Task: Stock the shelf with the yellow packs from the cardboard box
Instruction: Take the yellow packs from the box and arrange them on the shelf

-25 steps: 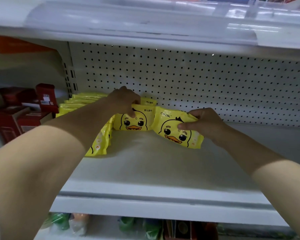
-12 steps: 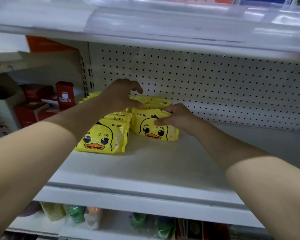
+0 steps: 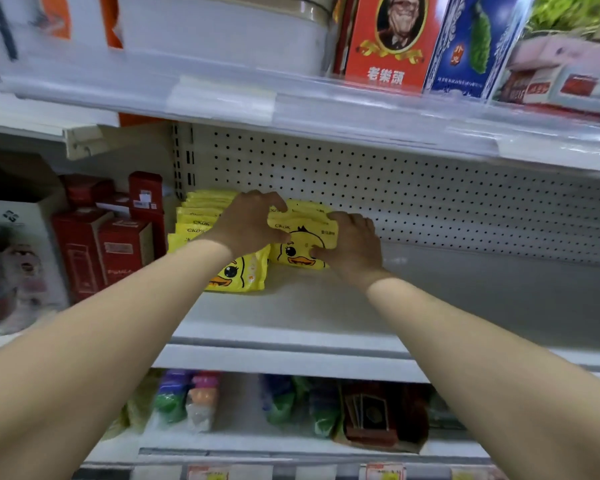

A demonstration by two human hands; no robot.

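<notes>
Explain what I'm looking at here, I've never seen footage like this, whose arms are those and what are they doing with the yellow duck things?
No machine here: a person wears a camera on the head, looking forward and down, so the two bare arms are their own. This is the only view. They face a white store shelf with a pegboard back. On it, yellow packs printed with a cartoon duck stand in two rows near its left end. The left hand curls over the tops of the right-hand row; the right hand grips that row's front pack by its right edge, thumb on its face. Further left stand red boxes.
</notes>
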